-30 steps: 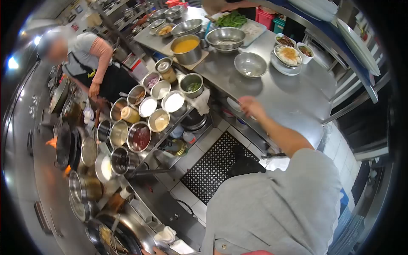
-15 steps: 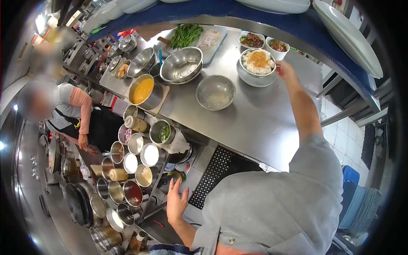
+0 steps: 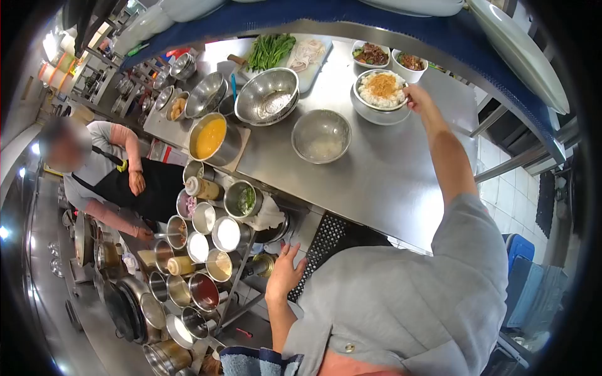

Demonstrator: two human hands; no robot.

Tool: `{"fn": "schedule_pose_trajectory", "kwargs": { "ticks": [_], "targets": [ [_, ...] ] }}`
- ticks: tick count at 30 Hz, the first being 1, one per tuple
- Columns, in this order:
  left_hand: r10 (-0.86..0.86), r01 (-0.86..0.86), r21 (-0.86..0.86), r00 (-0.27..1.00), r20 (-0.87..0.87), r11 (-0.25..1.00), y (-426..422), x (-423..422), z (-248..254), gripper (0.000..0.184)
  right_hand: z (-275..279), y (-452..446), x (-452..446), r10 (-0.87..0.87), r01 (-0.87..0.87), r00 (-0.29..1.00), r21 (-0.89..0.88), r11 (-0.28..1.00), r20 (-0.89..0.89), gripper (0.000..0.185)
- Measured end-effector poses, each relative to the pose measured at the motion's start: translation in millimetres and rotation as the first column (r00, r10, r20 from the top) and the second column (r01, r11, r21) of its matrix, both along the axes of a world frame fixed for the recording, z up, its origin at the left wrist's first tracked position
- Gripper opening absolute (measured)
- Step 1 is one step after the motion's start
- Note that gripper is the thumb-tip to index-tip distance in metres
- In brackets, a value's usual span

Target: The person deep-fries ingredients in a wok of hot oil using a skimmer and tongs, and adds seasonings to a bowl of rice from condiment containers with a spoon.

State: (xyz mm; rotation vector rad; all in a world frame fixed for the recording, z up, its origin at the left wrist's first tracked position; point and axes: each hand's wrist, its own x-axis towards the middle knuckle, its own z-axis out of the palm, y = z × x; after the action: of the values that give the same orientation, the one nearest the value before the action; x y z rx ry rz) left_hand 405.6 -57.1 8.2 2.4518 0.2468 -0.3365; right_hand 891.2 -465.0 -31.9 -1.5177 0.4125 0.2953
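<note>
At the far right of the steel counter, my right hand (image 3: 418, 99) is closed at the rim of a bowl of white rice (image 3: 380, 97) with an orange-brown crumbly topping. The fingertips are partly hidden against the rim. Beneath that bowl is a pale plate (image 3: 384, 117). My left hand (image 3: 286, 272) is raised near my body, fingers spread and holding nothing, above the floor mat beside the rack of containers. Two white bowls of dark meat (image 3: 371, 54) and greens stand just behind the rice.
On the counter (image 3: 357, 182) are a steel mixing bowl (image 3: 321, 136), a colander (image 3: 267, 97), a pot of yellow liquid (image 3: 210, 138) and a board with greens (image 3: 270, 52). Several sauce containers (image 3: 204, 291) fill the left side. A co-worker (image 3: 125, 169) stands there. A blue-covered shelf (image 3: 313, 17) hangs above.
My left hand has moved slightly right, fingers still spread. My right hand stays at the rice bowl. The co-worker has straightened, with one hand now by a steel container at the left.
</note>
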Motion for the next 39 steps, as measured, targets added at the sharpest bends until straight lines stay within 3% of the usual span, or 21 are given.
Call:
{"fn": "schedule_pose_trajectory", "kwargs": {
  "ticks": [1, 5, 11, 14, 17, 20, 23, 24, 27, 32, 36, 39],
  "targets": [
    [-0.025, 0.025, -0.007, 1.0, 0.004, 1.0, -2.0, -0.2, -2.6, 0.047, -2.6, 1.4, -2.8, -0.037, 0.035, 0.999, 0.072, 0.997, 0.031, 0.005],
    [0.045, -0.045, 0.007, 0.997, -0.063, 0.999, -1.4, 6.4, 11.3, 0.047, 2.0, -5.0, -3.2, -0.012, 0.006, 0.996, 0.075, 0.997, 0.085, 0.006],
    [0.055, -0.055, -0.012, 0.998, -0.033, 0.998, -4.1, 18.4, 10.9, 0.046, 52.8, -6.2, -24.1, -0.098, 0.053, 0.963, 0.178, 0.982, 0.252, 0.005],
    [0.013, -0.013, -0.064, 1.0, 0.004, 0.998, -20.7, 36.3, 20.3, 0.044, 73.1, -16.4, -24.2, -0.087, -0.019, 0.933, 0.287, 0.958, 0.349, 0.008],
    [-0.099, 0.137, -0.212, 0.979, 0.179, 0.968, -37.0, 62.1, 26.9, 0.036, 90.8, -15.8, -33.7, -0.085, 0.004, 0.954, 0.271, 0.963, 0.287, 0.012],
    [0.08, -0.011, -0.541, 0.991, 0.105, 0.841, -59.9, 88.1, 26.6, 0.032, 114.0, 6.2, -73.3, 0.004, -0.101, 0.924, 0.235, 0.967, 0.382, 0.014],
    [0.212, -0.06, -0.874, 0.976, 0.05, 0.482, -85.5, 107.1, 49.0, 0.032, 103.2, 30.2, -113.0, 0.154, -0.219, 0.935, 0.177, 0.96, 0.32, 0.014],
    [0.195, -0.067, -0.904, 0.981, 0.018, 0.422, -85.8, 110.2, 55.4, 0.032, 98.5, 42.9, -130.5, 0.189, -0.248, 0.945, 0.208, 0.946, 0.266, 0.017],
    [0.258, -0.135, -0.909, 0.966, -0.032, 0.394, -70.5, 105.7, 60.4, 0.032, 90.8, 94.7, -189.0, 0.356, -0.393, 0.915, 0.212, 0.895, 0.191, 0.028],
    [0.468, -0.328, -0.915, 0.863, -0.19, 0.235, -15.9, 43.9, 41.8, 0.031, 54.6, 177.6, -258.8, 0.672, -0.673, 0.73, 0.305, 0.674, 0.126, 0.024],
    [0.664, -0.431, -0.901, 0.688, -0.294, 0.048, 13.6, -47.0, 8.6, 0.024, 33.4, 251.3, -313.0, 0.851, -0.818, 0.518, 0.342, 0.463, 0.088, 0.016],
    [0.82, -0.457, -0.888, 0.487, -0.3, -0.054, 24.9, -106.1, -19.4, 0.015, 27.6, 298.3, -350.6, 0.929, -0.821, 0.365, 0.491, 0.292, 0.057, 0.013]
  ]
}}
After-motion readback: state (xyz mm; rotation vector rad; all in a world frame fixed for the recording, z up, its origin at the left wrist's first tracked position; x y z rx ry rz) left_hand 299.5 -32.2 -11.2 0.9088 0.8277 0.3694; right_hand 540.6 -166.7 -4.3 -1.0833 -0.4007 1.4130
